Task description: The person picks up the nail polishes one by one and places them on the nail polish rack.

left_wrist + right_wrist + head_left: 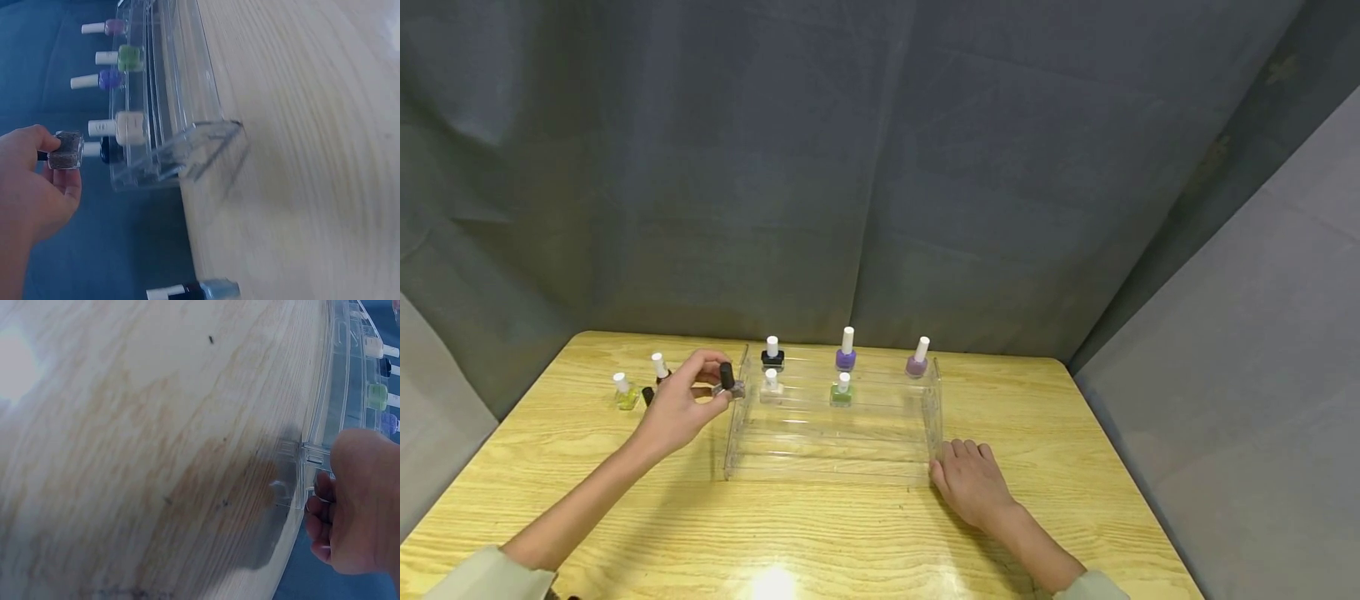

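My left hand (679, 410) pinches a nail polish bottle (66, 152) with a black cap and dark, glittery polish between thumb and fingers, held beside the left end of a clear stepped rack (831, 440). At the rack's front right corner, my right hand (973, 485) holds its side, fingers curled and thumb against the edge. On the top step are a black bottle (772, 359), a bright purple bottle (846, 359) and a mauve bottle (916, 365). One step down stand a pale bottle (771, 389) and a green bottle (841, 394).
Left of the rack on the wooden table (820, 533) are a yellow bottle (626, 397), a white-capped dark bottle (660, 367) and a black cap (648, 396), partly behind my left hand. A dark curtain (775, 183) hangs behind the table.
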